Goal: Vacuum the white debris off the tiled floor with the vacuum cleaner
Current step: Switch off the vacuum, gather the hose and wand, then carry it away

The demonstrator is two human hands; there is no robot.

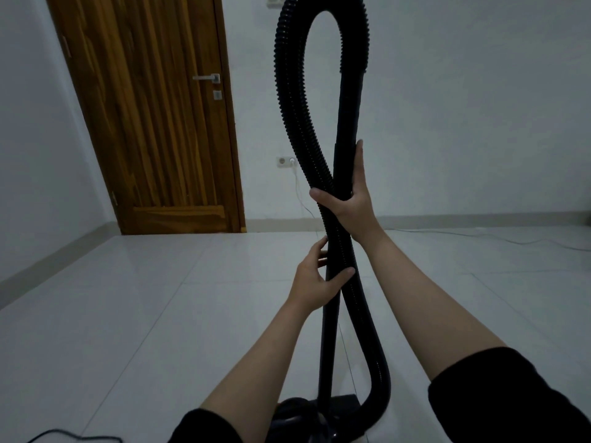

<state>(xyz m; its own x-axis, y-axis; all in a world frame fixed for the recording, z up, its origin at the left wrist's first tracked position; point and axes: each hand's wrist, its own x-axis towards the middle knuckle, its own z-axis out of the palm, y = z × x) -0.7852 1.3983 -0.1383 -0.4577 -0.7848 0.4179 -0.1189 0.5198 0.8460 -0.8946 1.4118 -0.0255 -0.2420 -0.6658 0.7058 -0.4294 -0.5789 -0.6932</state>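
A black vacuum wand (348,116) stands almost upright in front of me, its floor nozzle (342,406) on the tiles beside the dark vacuum body (297,417). The ribbed black hose (289,100) loops high over the wand's top and runs down across it. My right hand (347,203) is wrapped around wand and hose together where they cross. Lower down, my left hand (319,278) grips the wand, thumb across its front. I see no white debris on the pale tiled floor (160,314).
A closed wooden door (153,116) stands at the back left. A wall socket (285,162) holds a plug, and its white cable (511,239) trails along the floor to the right. A dark cord (73,439) lies at the bottom left.
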